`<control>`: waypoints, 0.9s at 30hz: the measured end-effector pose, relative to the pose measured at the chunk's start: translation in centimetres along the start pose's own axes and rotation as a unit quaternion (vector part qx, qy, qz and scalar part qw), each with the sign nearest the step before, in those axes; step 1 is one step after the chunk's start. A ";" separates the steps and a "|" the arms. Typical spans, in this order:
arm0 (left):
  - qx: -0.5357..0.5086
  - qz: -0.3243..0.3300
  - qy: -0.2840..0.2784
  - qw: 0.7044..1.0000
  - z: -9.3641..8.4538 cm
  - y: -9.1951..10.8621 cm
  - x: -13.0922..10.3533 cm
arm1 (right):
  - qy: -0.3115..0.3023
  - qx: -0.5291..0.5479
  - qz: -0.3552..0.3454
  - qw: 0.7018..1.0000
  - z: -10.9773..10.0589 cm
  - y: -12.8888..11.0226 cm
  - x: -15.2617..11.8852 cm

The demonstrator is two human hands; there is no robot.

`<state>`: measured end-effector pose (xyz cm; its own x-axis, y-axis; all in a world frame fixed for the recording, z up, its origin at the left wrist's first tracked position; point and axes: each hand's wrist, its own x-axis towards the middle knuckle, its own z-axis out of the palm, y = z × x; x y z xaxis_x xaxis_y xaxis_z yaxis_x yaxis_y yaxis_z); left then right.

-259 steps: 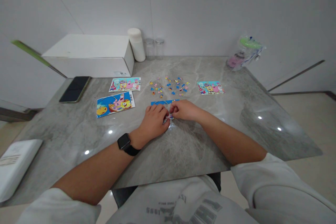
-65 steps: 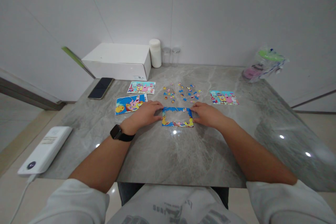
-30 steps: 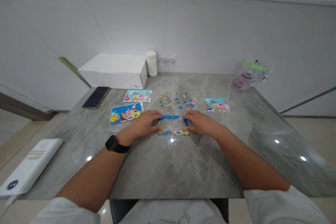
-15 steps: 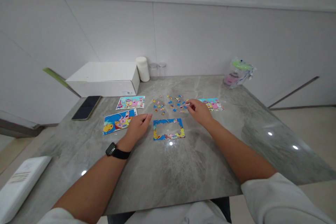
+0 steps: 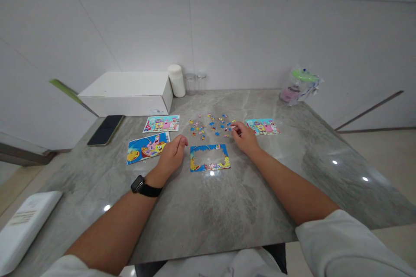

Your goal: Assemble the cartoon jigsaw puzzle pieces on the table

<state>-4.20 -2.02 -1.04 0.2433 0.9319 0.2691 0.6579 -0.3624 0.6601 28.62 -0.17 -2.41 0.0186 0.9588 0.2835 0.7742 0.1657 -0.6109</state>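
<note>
A puzzle frame (image 5: 195, 168) with a blue and yellow border lies flat in front of me, its middle showing the tabletop. Loose jigsaw pieces (image 5: 217, 134) are scattered beyond it. At their right edge, my right hand (image 5: 245, 137) pinches a small pale puzzle piece (image 5: 232, 127) between thumb and fingers. My left hand (image 5: 172, 154) rests on the table left of the frame, fingers curled closed, with nothing seen in it. It partly covers the corner of a blue cartoon picture card (image 5: 144, 148).
Two similar cartoon cards lie on the table, one at left (image 5: 161, 124) and one at right (image 5: 263, 127). A phone (image 5: 105, 130), a white box (image 5: 125, 91), a white bottle (image 5: 176, 81), two glasses (image 5: 196, 84) and a bagged jar (image 5: 297, 86) stand or lie around.
The view has tilted slightly. My left hand has turned a little and its fingers are curled more; my right hand stays at the pieces' right edge, fingers still pinched.
</note>
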 end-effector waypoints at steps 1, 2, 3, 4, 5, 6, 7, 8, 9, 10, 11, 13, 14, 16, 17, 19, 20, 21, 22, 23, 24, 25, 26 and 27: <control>-0.001 -0.003 0.001 1.000 0.1 -0.1 0.0 | 0.012 0.006 0.008 1.000 -0.1 0.2 0.1; -0.002 -0.005 0.002 1.000 0.1 -0.1 0.0 | 0.018 0.013 0.012 1.000 -0.1 0.3 0.2; -0.003 -0.007 0.003 1.000 0.2 -0.2 0.0 | 0.020 0.019 0.013 1.000 -0.1 0.5 0.2; -0.003 -0.008 0.005 1.000 0.2 -0.2 0.0 | 0.021 0.026 0.014 0.999 0.0 0.6 0.3; -0.004 -0.010 0.006 1.000 0.2 -0.2 0.0 | 0.022 0.033 0.012 0.999 0.1 0.7 0.3; -0.005 -0.010 0.009 1.000 0.2 -0.3 0.0 | 0.024 0.039 0.009 0.999 0.2 0.8 0.4; -0.006 -0.009 0.013 1.000 0.2 -0.3 0.0 | 0.027 0.046 0.006 0.999 0.4 0.9 0.4; -0.007 -0.008 0.017 1.000 0.2 -0.3 0.0 | 0.031 0.051 0.001 0.998 0.5 1.0 0.4; -0.008 -0.006 0.021 1.000 0.2 -0.3 0.0 | 0.036 0.056 -0.004 0.998 0.7 1.0 0.4; -0.008 -0.005 0.025 1.000 0.2 -0.3 0.0 | 0.040 0.060 -0.008 0.997 0.8 1.0 0.3; -0.009 -0.006 0.028 1.000 0.2 -0.3 0.0 | 0.046 0.065 -0.010 0.997 0.9 1.0 0.3; -0.014 -0.012 0.033 0.999 0.2 -0.3 0.0 | 0.062 0.079 -0.005 0.995 0.6 0.7 0.4; -0.018 -0.014 0.035 0.999 0.3 -0.3 0.1 | 0.068 0.090 0.001 0.994 0.3 0.6 0.6; -0.025 -0.018 0.036 0.999 0.4 -0.3 0.1 | 0.071 0.119 0.019 0.990 -0.9 0.0 1.2; -0.028 -0.021 0.036 0.999 0.5 -0.4 0.1 | 0.069 0.129 0.031 0.989 -1.8 -0.3 1.7; -0.034 -0.029 0.033 0.998 0.6 -0.4 0.2 | 0.066 0.144 0.048 0.986 -3.8 -1.1 3.0; -0.038 -0.032 0.031 0.998 0.7 -0.5 0.2 | 0.064 0.142 0.049 0.987 -4.8 -1.5 3.8; -0.042 -0.034 0.028 0.998 0.7 -0.5 0.2 | 0.059 0.126 0.045 0.989 -5.8 -1.9 4.6; -0.046 -0.034 0.025 0.998 0.8 -0.5 0.2 | 0.050 0.095 0.029 0.994 -6.6 -2.2 5.3; -0.048 -0.032 0.024 0.998 0.8 -0.5 0.2 | 0.044 0.054 0.010 0.998 -7.3 -2.5 6.0; -0.048 -0.030 0.023 0.998 0.8 -0.5 0.2 | 0.035 0.013 -0.008 0.999 -7.6 -2.8 6.6; -0.048 -0.029 0.023 0.998 0.8 -0.6 0.2 | 0.019 -0.023 -0.017 0.999 -7.7 -2.9 7.0; -0.047 -0.029 0.025 0.998 0.8 -0.6 0.2 | -0.005 -0.057 -0.020 0.998 -7.4 -3.0 7.3; -0.046 -0.029 0.026 0.998 0.8 -0.7 0.2 | -0.035 -0.086 -0.018 0.995 -6.9 -2.9 7.5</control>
<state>-4.01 -1.63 -2.00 0.1679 0.9499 0.2634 0.6009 -0.3105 0.7365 30.82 4.92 6.57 -0.0500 0.9679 0.2464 0.8710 0.1630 -0.4635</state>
